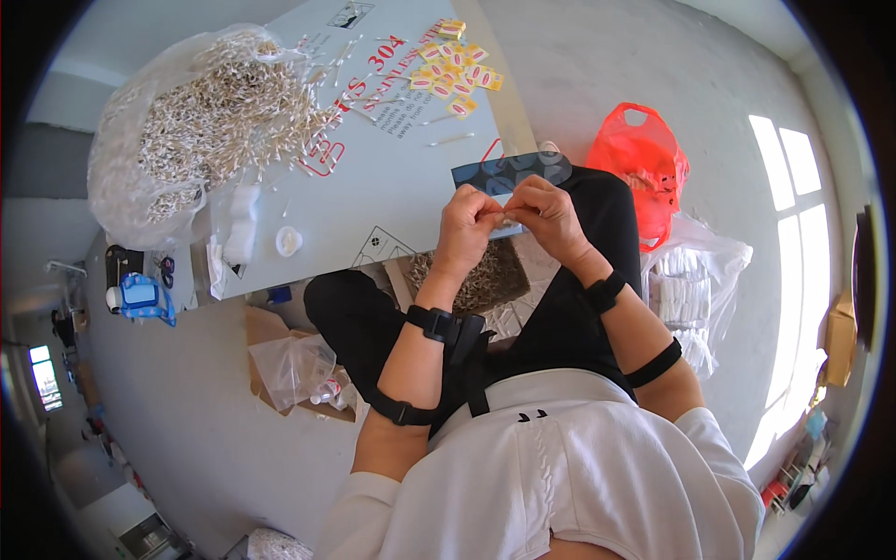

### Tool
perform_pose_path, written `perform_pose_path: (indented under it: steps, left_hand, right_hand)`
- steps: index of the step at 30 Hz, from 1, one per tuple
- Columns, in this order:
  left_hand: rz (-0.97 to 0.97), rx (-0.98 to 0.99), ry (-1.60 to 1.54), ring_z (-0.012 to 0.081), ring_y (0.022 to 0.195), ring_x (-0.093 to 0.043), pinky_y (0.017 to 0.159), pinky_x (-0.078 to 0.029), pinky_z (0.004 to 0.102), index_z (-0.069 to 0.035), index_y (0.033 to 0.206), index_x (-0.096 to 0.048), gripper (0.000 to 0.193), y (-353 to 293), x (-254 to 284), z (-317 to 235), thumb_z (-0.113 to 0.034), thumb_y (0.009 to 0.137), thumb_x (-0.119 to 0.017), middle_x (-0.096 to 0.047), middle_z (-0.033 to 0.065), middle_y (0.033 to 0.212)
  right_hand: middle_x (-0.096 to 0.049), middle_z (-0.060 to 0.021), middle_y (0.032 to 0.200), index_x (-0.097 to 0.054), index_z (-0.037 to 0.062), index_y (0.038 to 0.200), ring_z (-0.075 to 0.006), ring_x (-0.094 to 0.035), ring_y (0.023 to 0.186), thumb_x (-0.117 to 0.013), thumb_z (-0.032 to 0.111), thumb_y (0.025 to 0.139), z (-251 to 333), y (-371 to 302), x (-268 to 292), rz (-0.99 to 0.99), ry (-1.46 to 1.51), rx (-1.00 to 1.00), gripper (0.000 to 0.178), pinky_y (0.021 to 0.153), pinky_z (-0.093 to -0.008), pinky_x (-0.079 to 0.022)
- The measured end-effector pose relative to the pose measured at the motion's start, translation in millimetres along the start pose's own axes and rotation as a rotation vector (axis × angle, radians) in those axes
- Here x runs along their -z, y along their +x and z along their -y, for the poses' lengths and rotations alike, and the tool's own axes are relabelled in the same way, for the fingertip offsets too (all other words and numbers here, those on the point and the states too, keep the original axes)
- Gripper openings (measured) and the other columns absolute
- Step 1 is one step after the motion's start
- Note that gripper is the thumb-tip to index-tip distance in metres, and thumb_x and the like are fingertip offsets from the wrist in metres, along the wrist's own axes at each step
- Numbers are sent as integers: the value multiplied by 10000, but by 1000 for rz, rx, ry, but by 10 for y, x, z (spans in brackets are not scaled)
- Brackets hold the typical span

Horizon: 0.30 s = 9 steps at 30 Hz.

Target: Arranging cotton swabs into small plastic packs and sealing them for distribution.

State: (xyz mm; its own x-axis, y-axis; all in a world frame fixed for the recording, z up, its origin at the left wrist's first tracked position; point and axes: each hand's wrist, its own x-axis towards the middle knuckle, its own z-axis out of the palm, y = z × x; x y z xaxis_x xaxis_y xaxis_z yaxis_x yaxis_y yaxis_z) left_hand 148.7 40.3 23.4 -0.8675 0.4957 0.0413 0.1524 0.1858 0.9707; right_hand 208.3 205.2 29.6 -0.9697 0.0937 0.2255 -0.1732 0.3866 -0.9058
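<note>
Both my hands are together over the table's near right edge, fingertips almost touching. My left hand is closed in a pinch, and so is my right hand. Between the fingertips a small pale thing shows, too small to make out. Just beyond them a dark see-through strip with round shapes lies on the table edge. Below the hands, a box of loose cotton swabs stands between my legs. A big clear bag spills a heap of cotton swabs across the table's left side.
Small yellow packets lie scattered at the table's far right. A white round dish and a white folded stack sit near its front left. A red plastic bag and a clear bag of white packs stand right; a cardboard box is left.
</note>
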Motion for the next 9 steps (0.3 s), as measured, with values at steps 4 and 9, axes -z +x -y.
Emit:
perform_pose_path:
  steps: [4,9]
  left_hand:
    - [-38,-295,439,317,837,-559,706,-470,402,-10,800,-566,147,26,-13,-126,3,752,-705,-543,105,830]
    - [-122,-384,482,325,859,-556,720,-472,416,-45,834,-544,186,18,-34,-39,-14,751,-707,-545,102,855]
  right_hand:
    - [-549,-114,847,-588,29,834,-347,-588,798,-678,76,826,-10,-22,-75,-61,-304,148,101,672,-409,-479]
    - [-548,-140,898,-556,58,897,-372,-585,832,-645,99,865,-58,-71,-167,-80,-285,76,103,716,-446,-477]
